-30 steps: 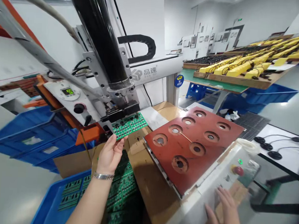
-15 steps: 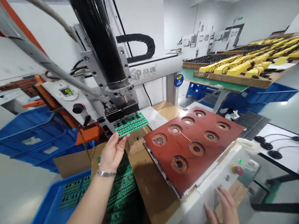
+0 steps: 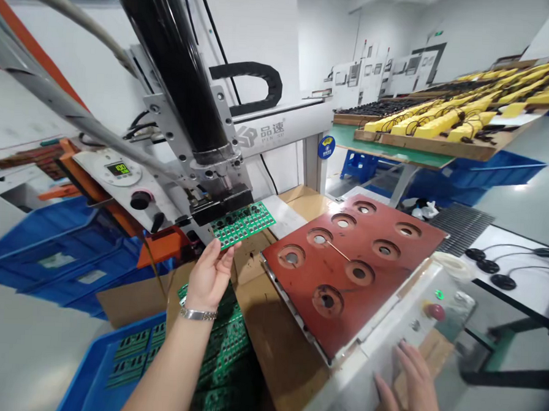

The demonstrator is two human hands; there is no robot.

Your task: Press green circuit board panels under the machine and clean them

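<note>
Presently held board: green circuit board, just below the black machine head; whether they touch is unclear.
Left hand: grip clamped on the board's near edge, thumb and fingertips pinching.
Right hand: fingers apart, holding nothing, at the control box.
Board's handling: likely light, stiff, fragile around its components; best held by the rim.
Room: tight under the head, freer toward the red plate.

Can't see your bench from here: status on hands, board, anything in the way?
Left hand gripping green circuit board. Right hand open at control panel. Black machine block next to board in view; contact unclear.
</note>
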